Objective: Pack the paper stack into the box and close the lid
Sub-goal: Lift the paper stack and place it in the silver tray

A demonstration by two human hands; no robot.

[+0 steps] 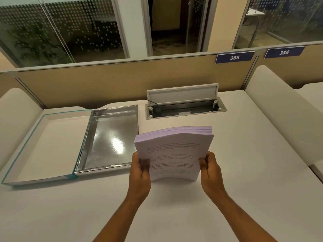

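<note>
A thick stack of pale lilac printed paper sheets is being held above a white table, tilted so its printed face is turned toward the camera. The stack is being gripped at its lower corners by two bare hands. The left hand is being closed on the lower left edge, thumb lying over the front sheet. The right hand is being closed on the lower right edge, its grip pinching the stack in the same way.

To the left of the stack, an open hinged box is lying flat on the table. Its shiny silver-lined tray is sitting just beside the stack, with nothing in it. Its white lid with a teal-edged rim is lying open farther left, joined to the tray along one side.

Behind the stack, a grey cable hatch set into the table is standing open. Blue number plates reading 385 and 386 are being shown on the beige partition.
</note>
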